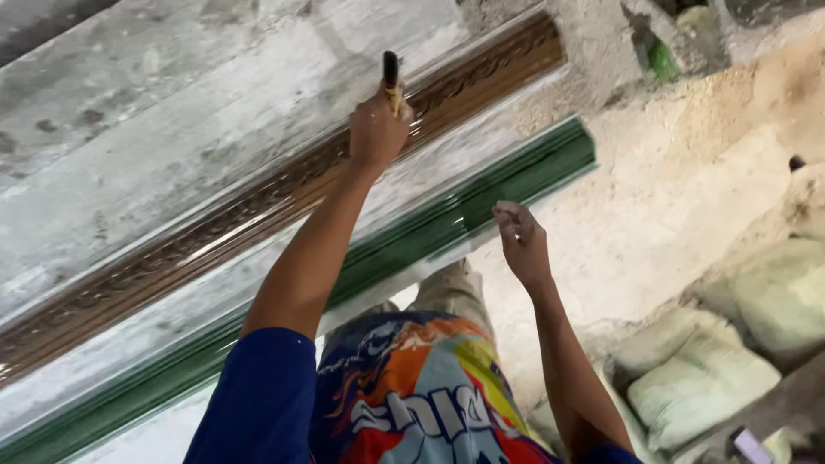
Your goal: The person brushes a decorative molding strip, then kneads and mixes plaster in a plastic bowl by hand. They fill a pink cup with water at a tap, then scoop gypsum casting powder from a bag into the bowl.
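Note:
My left hand [375, 133] is stretched out and gripping a small brush [392, 79] with a dark handle. The brush tip rests on a long brown carved moulding [258, 199] that runs diagonally across a pale, stained board [172, 103]. A glossy green moulding [516, 176] lies parallel to the brown one, closer to me. Over its near edge hovers my right hand [518, 242], holding nothing, with the fingers loosely bent. My colourful shirt and one knee show at the bottom.
Pale filled sacks [700, 378] are stacked at the lower right. Dusty, sandy floor [662, 215] spreads to the right of the mouldings. A small green object [662, 60] lies in rubble at the top right. A flat pale object [752, 447] sits at the bottom right corner.

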`<state>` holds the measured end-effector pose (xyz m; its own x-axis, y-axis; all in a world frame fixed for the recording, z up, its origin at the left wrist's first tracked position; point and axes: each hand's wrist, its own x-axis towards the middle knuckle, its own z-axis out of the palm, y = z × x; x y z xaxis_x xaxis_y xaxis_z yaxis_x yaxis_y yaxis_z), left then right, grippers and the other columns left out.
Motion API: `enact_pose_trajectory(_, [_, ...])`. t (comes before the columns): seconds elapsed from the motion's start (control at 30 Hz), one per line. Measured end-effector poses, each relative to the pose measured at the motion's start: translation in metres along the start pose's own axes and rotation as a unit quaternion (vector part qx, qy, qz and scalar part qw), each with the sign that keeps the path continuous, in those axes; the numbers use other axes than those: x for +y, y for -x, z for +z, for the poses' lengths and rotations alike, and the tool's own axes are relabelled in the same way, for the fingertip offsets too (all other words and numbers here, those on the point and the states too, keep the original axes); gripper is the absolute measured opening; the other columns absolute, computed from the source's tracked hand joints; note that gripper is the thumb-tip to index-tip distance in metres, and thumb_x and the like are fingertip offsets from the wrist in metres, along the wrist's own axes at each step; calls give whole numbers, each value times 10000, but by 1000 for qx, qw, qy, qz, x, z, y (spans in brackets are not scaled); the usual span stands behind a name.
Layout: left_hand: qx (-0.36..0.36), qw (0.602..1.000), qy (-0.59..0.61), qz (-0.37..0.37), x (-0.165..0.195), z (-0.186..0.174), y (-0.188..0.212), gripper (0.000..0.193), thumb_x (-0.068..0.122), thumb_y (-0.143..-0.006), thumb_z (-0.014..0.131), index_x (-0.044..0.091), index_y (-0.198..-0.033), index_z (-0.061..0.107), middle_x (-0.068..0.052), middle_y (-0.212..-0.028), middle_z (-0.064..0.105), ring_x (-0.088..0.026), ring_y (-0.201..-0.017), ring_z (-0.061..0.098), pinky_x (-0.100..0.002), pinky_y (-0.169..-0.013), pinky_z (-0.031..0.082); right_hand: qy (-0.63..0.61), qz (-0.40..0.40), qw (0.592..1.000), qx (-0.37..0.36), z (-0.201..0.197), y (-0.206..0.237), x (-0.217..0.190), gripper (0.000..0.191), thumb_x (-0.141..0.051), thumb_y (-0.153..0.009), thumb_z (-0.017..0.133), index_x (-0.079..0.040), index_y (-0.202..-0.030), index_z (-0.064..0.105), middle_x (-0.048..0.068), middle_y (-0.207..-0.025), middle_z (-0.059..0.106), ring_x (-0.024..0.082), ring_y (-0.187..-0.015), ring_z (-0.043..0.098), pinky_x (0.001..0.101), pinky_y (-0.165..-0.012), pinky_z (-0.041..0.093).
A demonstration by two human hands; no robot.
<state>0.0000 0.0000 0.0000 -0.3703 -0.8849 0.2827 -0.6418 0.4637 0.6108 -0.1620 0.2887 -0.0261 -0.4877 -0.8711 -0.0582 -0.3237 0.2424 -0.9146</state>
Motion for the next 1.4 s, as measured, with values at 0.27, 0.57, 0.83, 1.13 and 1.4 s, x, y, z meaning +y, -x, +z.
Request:
enact_pose_trajectory(0.27, [35,999,25,24,125,116,-91,366,208,-943,651,69,-1281,646,-134,-646,641,-277,-505,631,-435,-468,503,39,-47,998,4,-104,-73,23,262,-125,-1058,552,21,-1255,642,153,-1137,748,195,-1030,732,294,-844,566])
enact_pose_trajectory(0.57, [13,991,131,22,213,195,-144,373,342,-1040,619,176,-1374,613,-71,-613,548,-209,-474,518,-369,-476,431,11,58,997,-57,-124,-64,6,233,-116,-1048,572,22,-1209,668,105,-1063,771,148,-947,723,278,-846,561])
enact_pose_trajectory(0.83, [10,996,52,-73,178,127,-60,535,430,-928,695,282,-1431,584,-95,-1240,701,-386,-1157,559,-670,-907,342,40,-35,996,-77,-131,-70,-12,233,-90,-1066,537,33,-1241,627,126,-1080,762,194,-1036,734,301,-895,564])
enact_pose_trajectory(1.13, [101,961,-25,-255,-4,-105,89,509,417,-806,809,321,-1291,692,-86,-1219,675,-332,-1187,568,-587,-951,407,116,-30,969,-216,26,-53,-89,332,-272,-1045,534,-26,-1226,665,113,-1090,775,241,-910,730,334,-788,565])
enact_pose_trajectory(1.4, [198,898,-76,-386,-192,-344,245,422,459,-836,783,218,-1172,699,-35,-1211,697,-278,-1225,592,-524,-1047,428,168,-196,919,-298,273,64,-202,288,-265,-1054,548,-65,-1213,681,171,-1166,728,336,-1012,740,411,-841,576])
